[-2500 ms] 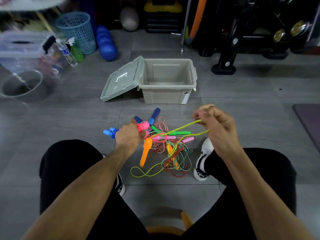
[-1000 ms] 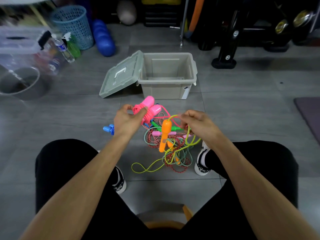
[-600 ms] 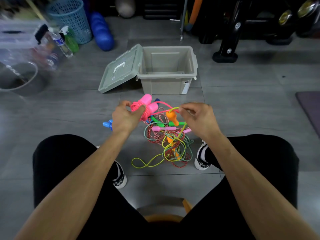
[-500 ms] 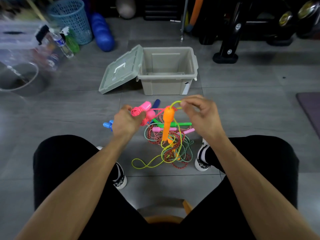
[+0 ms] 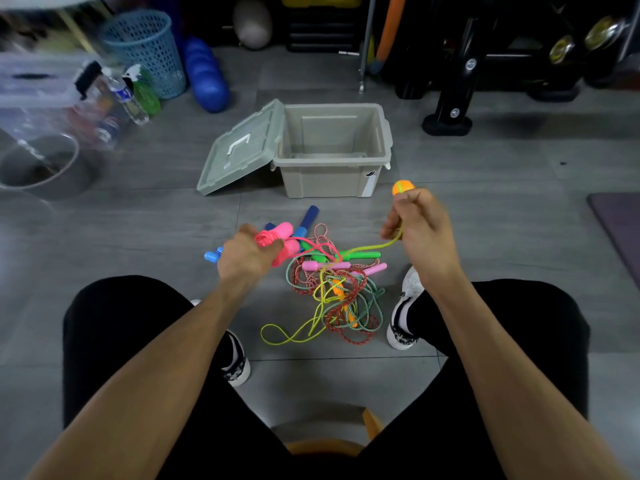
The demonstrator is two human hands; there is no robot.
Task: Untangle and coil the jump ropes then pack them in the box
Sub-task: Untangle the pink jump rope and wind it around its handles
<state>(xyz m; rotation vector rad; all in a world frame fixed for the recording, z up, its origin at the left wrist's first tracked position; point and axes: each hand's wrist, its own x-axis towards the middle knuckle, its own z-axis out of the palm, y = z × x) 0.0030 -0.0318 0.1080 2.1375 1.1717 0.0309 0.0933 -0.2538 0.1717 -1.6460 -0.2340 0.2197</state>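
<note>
A tangled pile of jump ropes (image 5: 337,292) lies on the floor between my feet, with green, pink, blue and orange handles. My left hand (image 5: 247,256) grips a coiled pink rope with its pink handles (image 5: 282,239). My right hand (image 5: 420,230) is raised to the right of the pile and grips an orange handle (image 5: 402,187), whose yellow-green rope (image 5: 372,248) runs down into the tangle. The open grey box (image 5: 334,150) stands on the floor beyond the pile, with nothing in it. Its lid (image 5: 239,148) leans against its left side.
A blue basket (image 5: 145,46), bottles (image 5: 133,93) and a clear container (image 5: 33,98) stand at the left. Black gym equipment (image 5: 485,57) fills the back right. A dark mat (image 5: 620,233) lies at the right edge. I sit on an orange stool (image 5: 329,441).
My right hand took hold of the orange handle and lifted it up and to the right, drawing its yellow-green rope out of the pile. My left hand kept holding the pink coil.
</note>
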